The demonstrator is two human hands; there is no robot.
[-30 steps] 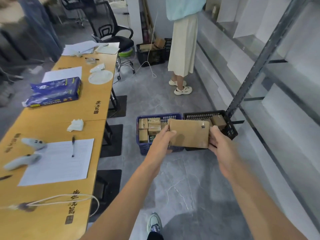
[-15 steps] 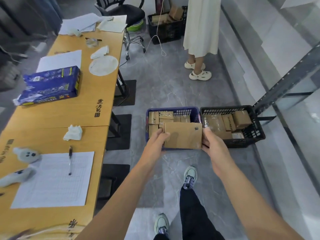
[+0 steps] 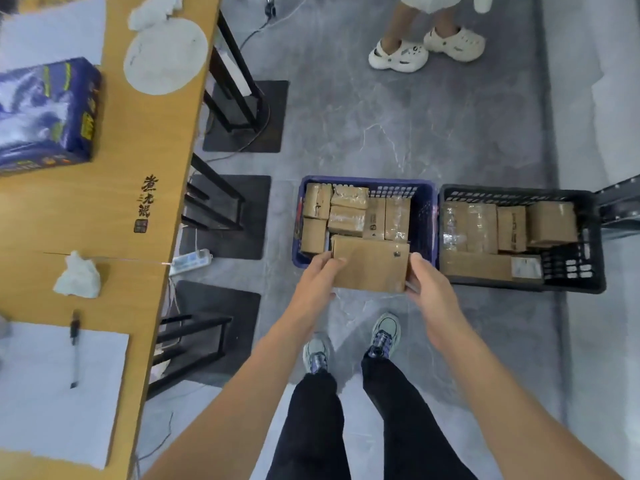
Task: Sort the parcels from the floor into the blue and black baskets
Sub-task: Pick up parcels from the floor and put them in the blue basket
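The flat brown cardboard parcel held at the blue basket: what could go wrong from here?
1. The blue plastic basket already looks packed with small taped parcels, so the flat brown cardboard parcel may end up tilted on top or slide over the near rim.
2. The left hand and right hand hold it only by its short edges; it might slip when one lets go.

My fingers: on left hand [image 3: 320, 278] and right hand [image 3: 427, 284], they go under the parcel [image 3: 370, 263], out of sight.
Blue basket [image 3: 424, 220]: my parcel covers its near rim.
Other person [image 3: 398, 29]: cut off by the top edge.
Label [image 3: 525, 268] in black basket [image 3: 597, 244]: print too small to read.
Blue pack [image 3: 45, 112]: blurred, cut by the left edge.
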